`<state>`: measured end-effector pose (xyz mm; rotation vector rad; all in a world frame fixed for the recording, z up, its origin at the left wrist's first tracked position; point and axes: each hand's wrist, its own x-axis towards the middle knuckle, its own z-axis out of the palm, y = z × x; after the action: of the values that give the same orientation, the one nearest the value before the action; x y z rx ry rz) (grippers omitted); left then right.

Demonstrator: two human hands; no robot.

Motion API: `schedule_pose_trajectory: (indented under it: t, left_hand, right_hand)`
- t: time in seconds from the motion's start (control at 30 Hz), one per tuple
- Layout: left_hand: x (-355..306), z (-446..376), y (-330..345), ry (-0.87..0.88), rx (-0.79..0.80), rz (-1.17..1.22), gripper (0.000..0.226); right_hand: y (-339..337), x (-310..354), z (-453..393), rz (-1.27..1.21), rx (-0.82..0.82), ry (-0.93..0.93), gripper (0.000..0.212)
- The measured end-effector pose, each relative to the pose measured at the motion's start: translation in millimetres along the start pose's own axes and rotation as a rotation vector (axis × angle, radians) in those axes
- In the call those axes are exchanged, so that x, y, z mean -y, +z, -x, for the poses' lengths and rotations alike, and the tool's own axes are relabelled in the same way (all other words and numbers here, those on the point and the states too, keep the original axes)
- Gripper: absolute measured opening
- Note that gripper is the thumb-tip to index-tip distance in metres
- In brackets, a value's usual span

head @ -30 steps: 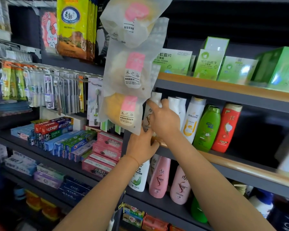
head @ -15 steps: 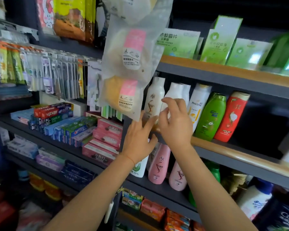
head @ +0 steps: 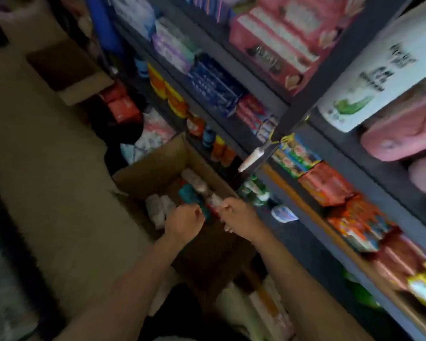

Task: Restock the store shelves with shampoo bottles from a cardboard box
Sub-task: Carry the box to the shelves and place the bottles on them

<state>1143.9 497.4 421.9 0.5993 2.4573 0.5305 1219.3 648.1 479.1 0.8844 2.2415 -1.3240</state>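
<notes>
1. Since a second ago the view has swung from the shelf bottles down to the floor; both hands have left the shelf, so one placement looks finished and a new pick begins.
2. Left hand (head: pixel 184 219) at 6 o'clock of the cardboard box (head: pixel 155 168); fingers curled, whether gripping anything I cannot tell through the blur.
3. Shampoo bottles (head: pixel 193 193) lie inside the box, a teal one just at 12 o'clock of the knuckles.
4. Right hand (head: pixel 236 215) just beside it at 3 o'clock; fingers curled inward, grip unclear.
5. Shelves (head: pixel 303 99) rise at 2 o'clock.
</notes>
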Motion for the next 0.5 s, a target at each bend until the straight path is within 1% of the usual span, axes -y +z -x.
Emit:
schedule_pose_trajectory:
  t: [0.03, 0.1, 0.17, 0.23, 0.3, 0.33, 0.4, 0.5]
  left_hand:
    - [18, 3, 15, -0.033, 0.041, -0.077, 0.052]
    - [45, 9, 32, -0.098, 0.093, -0.188, 0.043]
    - [68, 14, 39, -0.121, 0.051, -0.318, 0.033]
    - [93, 18, 48, -0.173, -0.056, -0.397, 0.040]
    - [116, 21, 55, -0.297, -0.184, -0.322, 0.057]
    - [125, 20, 58, -0.363, -0.221, -0.253, 0.067]
    - [139, 11, 66, -0.462, -0.239, -0.144, 0.084]
    - [153, -16, 81, -0.491, -0.267, -0.109, 0.089]
  right_hand:
    - [21, -10, -12, 0.025, 0.084, 0.043, 0.015]
    - [57, -28, -33, 0.065, 0.178, 0.121, 0.014]
    - [80, -48, -56, 0.075, 0.182, 0.210, 0.011]
    - [100, -68, -82, 0.110, 0.157, 0.260, 0.012]
    - [116, -69, -100, 0.122, 0.140, 0.285, 0.017]
    - [122, -63, -107, 0.106, 0.143, 0.290, 0.018]
    - [140, -60, -128, 0.095, 0.174, 0.301, 0.022]
    - [177, -64, -166, 0.088, 0.220, 0.281, 0.024]
